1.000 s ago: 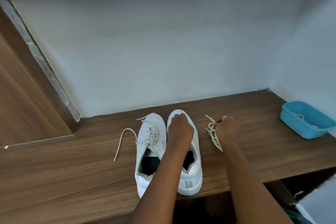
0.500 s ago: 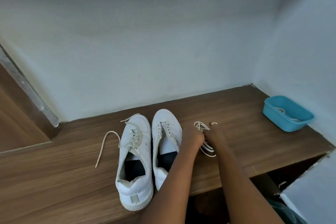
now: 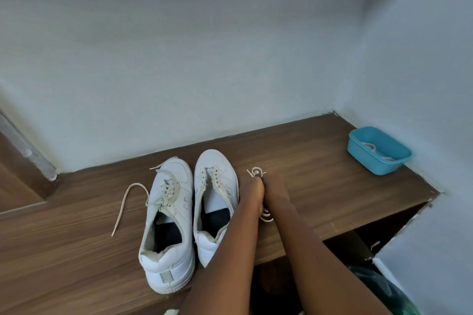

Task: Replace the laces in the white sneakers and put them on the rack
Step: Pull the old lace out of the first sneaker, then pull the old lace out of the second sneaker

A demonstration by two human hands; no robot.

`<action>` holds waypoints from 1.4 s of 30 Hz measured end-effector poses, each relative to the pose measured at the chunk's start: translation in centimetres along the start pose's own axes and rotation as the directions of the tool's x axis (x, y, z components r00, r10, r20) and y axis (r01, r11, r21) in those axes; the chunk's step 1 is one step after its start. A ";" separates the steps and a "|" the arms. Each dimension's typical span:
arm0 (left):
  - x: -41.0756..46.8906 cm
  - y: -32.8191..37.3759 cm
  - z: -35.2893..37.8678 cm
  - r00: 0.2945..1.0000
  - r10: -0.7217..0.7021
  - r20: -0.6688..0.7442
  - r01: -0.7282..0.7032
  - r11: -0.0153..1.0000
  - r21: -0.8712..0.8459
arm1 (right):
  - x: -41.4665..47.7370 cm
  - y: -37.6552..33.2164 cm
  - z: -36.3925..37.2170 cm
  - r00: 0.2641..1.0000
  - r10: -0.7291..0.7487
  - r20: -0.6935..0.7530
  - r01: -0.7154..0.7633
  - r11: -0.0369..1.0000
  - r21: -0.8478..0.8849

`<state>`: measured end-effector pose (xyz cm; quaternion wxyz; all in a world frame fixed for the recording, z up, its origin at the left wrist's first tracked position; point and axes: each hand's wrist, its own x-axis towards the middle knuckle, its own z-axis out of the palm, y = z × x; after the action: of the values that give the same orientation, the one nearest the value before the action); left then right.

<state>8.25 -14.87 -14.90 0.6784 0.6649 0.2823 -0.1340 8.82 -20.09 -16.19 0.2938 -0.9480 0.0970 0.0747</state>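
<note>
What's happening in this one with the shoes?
A person is relacing white sneakers on a wooden shelf. The left hand and right hand grip a bunched loose lace beside the right sneaker, whose eyelets are empty. The left sneaker is laced, one end trailing. A blue tub at right holds another lace.

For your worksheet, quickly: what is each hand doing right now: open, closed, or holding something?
Left hand: curled round the loose lace.
Right hand: holds the same lace bundle.
</note>
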 end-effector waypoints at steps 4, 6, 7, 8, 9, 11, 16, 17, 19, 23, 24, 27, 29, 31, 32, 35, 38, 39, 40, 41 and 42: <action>0.7 -1.3 1.1 0.997 0.003 0.075 0.003 0.996 -0.088 | -0.9 1.4 -1.1 0.998 0.037 -0.041 -0.033 0.994 0.103; 2.0 -2.6 2.4 0.992 -0.011 0.122 0.029 0.989 -0.148 | -1.4 3.0 -1.6 0.993 0.095 -0.074 -0.075 0.968 0.241; 1.2 -2.7 2.9 0.988 -0.030 0.154 0.055 0.985 -0.162 | -1.7 4.0 -2.0 0.988 0.116 -0.098 -0.082 0.951 0.298; -0.6 -2.3 3.4 0.981 -0.032 0.192 0.066 0.983 -0.174 | -2.0 5.1 -2.6 0.984 0.138 -0.116 -0.092 0.938 0.335; -2.2 -2.2 3.9 0.969 -0.032 0.245 0.073 0.984 -0.162 | -2.5 6.2 -3.3 0.981 0.150 -0.124 -0.098 0.933 0.347; -4.1 -2.9 5.6 0.935 -0.023 0.355 0.070 0.990 -0.119 | -3.4 8.6 -5.1 0.981 0.157 -0.116 -0.111 0.937 0.333; -7.2 -6.4 10.6 0.836 -0.048 0.547 0.021 0.998 0.056 | -6.8 15.2 -10.3 0.994 0.106 0.005 -0.102 0.933 0.346; -7.4 -7.2 11.5 0.820 -0.072 0.567 0.021 0.995 0.095 | -7.5 16.3 -11.0 0.993 0.108 0.052 -0.120 0.932 0.343; -8.0 -8.7 12.7 0.787 -0.132 0.602 0.005 0.978 0.209 | -8.9 18.4 -11.6 0.981 0.149 0.121 -0.181 0.926 0.331; -7.7 -11.3 14.2 0.711 -0.295 0.638 -0.007 0.905 0.426 | -10.0 21.8 -11.1 0.928 0.248 0.279 -0.297 0.943 0.152; -7.7 -11.9 14.6 0.683 -0.348 0.642 0.002 0.880 0.475 | -10.0 22.6 -10.9 0.914 0.263 0.310 -0.308 0.946 0.106; -7.1 -13.3 15.7 0.627 -0.459 0.629 0.004 0.810 0.587 | -10.0 24.7 -9.4 0.892 0.315 0.323 -0.345 0.938 0.038; -6.5 -14.3 16.3 0.587 -0.538 0.605 0.005 0.750 0.662 | -10.1 26.2 -7.8 0.881 0.351 0.318 -0.382 0.923 0.038; -6.1 -15.1 16.6 0.555 -0.610 0.566 -0.002 0.679 0.734 | -10.2 27.8 -5.8 0.872 0.366 0.325 -0.405 0.913 0.058; -6.0 -15.3 16.7 0.545 -0.636 0.546 -0.025 0.639 0.769 | -10.3 28.4 -5.0 0.863 0.378 0.335 -0.422 0.904 0.068; -5.5 -16.1 16.7 0.570 -0.656 0.495 -0.119 0.530 0.840 | -10.5 29.4 -3.5 0.826 0.403 0.395 -0.465 0.882 0.073; -4.8 -16.5 16.9 0.620 -0.634 0.463 -0.131 0.498 0.857 | -10.7 30.1 -3.1 0.798 0.465 0.382 -0.525 0.848 0.064; -4.7 -16.6 17.0 0.633 -0.622 0.461 -0.119 0.510 0.852 | -10.6 30.2 -3.2 0.792 0.477 0.380 -0.540 0.839 0.072; -4.9 -16.5 17.2 0.644 -0.604 0.470 -0.102 0.540 0.835 | -10.7 30.1 -3.2 0.800 0.473 0.370 -0.530 0.845 0.066; -5.1 -16.4 17.3 0.649 -0.587 0.484 -0.082 0.578 0.812 | -10.7 30.1 -3.3 0.810 0.470 0.350 -0.517 0.855 0.048; -5.4 -16.3 17.4 0.650 -0.569 0.503 -0.067 0.616 0.785 | -10.6 30.2 -3.4 0.822 0.465 0.329 -0.506 0.861 0.049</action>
<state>-1.59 -34.25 -26.08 0.3666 0.7212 0.0136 -0.5876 -8.06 -44.93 -27.73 0.3394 -0.8466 0.2934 0.2864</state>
